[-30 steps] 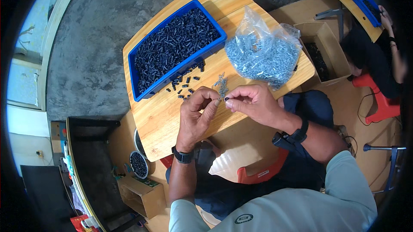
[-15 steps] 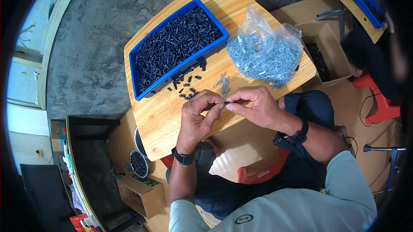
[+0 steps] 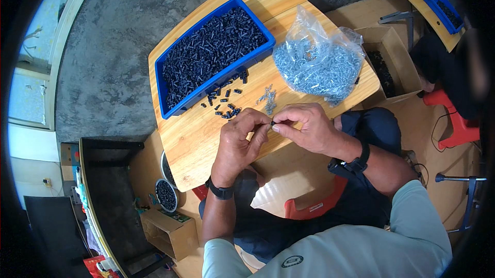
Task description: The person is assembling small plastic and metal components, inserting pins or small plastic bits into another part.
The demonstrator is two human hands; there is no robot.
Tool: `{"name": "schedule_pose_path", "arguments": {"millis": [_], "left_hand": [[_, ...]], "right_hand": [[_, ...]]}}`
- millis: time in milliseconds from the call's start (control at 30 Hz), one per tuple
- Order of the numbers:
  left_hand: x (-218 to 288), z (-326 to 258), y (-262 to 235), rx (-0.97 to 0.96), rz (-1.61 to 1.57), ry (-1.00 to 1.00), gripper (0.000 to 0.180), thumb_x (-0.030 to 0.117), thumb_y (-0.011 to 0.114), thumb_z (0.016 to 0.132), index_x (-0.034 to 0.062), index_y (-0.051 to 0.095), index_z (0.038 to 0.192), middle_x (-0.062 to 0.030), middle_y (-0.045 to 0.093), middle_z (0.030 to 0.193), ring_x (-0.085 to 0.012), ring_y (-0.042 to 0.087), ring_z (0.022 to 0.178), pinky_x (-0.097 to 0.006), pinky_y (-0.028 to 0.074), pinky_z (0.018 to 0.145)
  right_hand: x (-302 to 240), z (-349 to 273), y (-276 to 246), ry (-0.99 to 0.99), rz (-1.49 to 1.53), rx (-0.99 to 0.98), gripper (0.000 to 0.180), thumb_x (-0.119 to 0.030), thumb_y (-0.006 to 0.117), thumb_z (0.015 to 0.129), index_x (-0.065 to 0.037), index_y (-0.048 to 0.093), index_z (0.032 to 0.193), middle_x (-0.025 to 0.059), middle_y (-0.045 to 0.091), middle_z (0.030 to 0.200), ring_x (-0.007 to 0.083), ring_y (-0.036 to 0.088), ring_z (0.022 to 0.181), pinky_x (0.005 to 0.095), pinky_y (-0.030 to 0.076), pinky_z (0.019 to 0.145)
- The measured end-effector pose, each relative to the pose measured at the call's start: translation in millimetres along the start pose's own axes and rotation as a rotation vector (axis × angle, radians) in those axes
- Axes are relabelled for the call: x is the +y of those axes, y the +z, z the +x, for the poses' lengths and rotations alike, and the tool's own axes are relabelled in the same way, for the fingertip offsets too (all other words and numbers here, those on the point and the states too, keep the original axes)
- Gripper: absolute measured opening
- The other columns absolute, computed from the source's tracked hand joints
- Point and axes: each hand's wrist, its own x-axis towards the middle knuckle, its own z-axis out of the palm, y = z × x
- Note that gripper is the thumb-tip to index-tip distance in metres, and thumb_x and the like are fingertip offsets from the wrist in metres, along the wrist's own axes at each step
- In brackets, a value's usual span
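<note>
My left hand (image 3: 239,141) and my right hand (image 3: 308,129) meet tip to tip over the table's near edge, each closed in a pinch. A small black cylindrical part (image 3: 273,123) shows between the fingertips, gripped by the right thumb and forefinger. Whatever the left fingertips pinch against it is too small to make out. Just beyond the hands lie a little pile of small shiny metal pieces (image 3: 268,100) and several loose black parts (image 3: 225,106). Farther back, a blue bin (image 3: 262,55) is heaped with similar black parts. A clear plastic bag (image 3: 309,51) full of small metal pieces sits to its right.
The wooden table (image 3: 185,162) carries all this. Right of it stands a cardboard box (image 3: 410,66) with dark parts, near a red stool (image 3: 451,121) and another person's dark-clothed leg (image 3: 435,59). Round containers (image 3: 166,195) and an open carton (image 3: 172,237) stand on the floor at left.
Both hands stay joined at nearly the same spot. The left hand has shifted slightly right and its fingers have turned a little; the black part shows less now.
</note>
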Motion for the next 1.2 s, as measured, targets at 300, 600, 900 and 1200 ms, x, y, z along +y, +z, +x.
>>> {"name": "schedule_pose_path", "arguments": {"millis": [300,600,900,1200], "left_hand": [[4,-5,-2,-0.045,0.15,-0.053,0.01,-0.012,0.068,0.083,-0.0054,0.068,0.091,-0.0097,0.068,0.087,-0.0161,0.07,0.079,-0.027,0.06,0.071],[0,-5,-8,-0.068,-0.53,-0.51,0.008,-0.009,0.071,0.082,-0.0038,0.067,0.086,-0.0055,0.069,0.078,-0.0112,0.066,0.069,-0.023,0.052,0.065],[-17,-6,-8,-0.112,-0.785,-0.553,0.019,-0.012,0.069,0.082,-0.0051,0.064,0.1,-0.0107,0.069,0.088,-0.0146,0.068,0.069,-0.025,0.055,0.064],[-11,-5,-16,-0.248,-0.75,-0.58,0.02,-0.012,0.068,0.084,-0.0045,0.064,0.102,-0.0091,0.069,0.085,-0.0117,0.066,0.066,-0.022,0.053,0.059]], "right_hand": [[4,-1,4,-0.171,-0.262,-0.04,0.012,-0.006,0.073,0.079,0.0,0.069,0.089,0.013,0.069,0.083,0.0326,0.068,0.076,0.0396,0.054,0.066],[2,-5,7,-0.271,-0.316,-0.057,0.011,-0.005,0.074,0.078,-0.002,0.069,0.088,0.0111,0.068,0.084,0.0311,0.068,0.077,0.0402,0.054,0.067],[0,-6,4,-0.331,-0.364,-0.087,0.012,-0.005,0.074,0.079,-0.003,0.068,0.09,0.0099,0.067,0.085,0.0295,0.067,0.078,0.0402,0.054,0.069],[4,-6,4,-0.231,-0.149,-0.176,0.01,-0.005,0.074,0.08,-0.002,0.07,0.088,0.0115,0.065,0.078,0.0317,0.066,0.073,0.0404,0.052,0.065]]}}
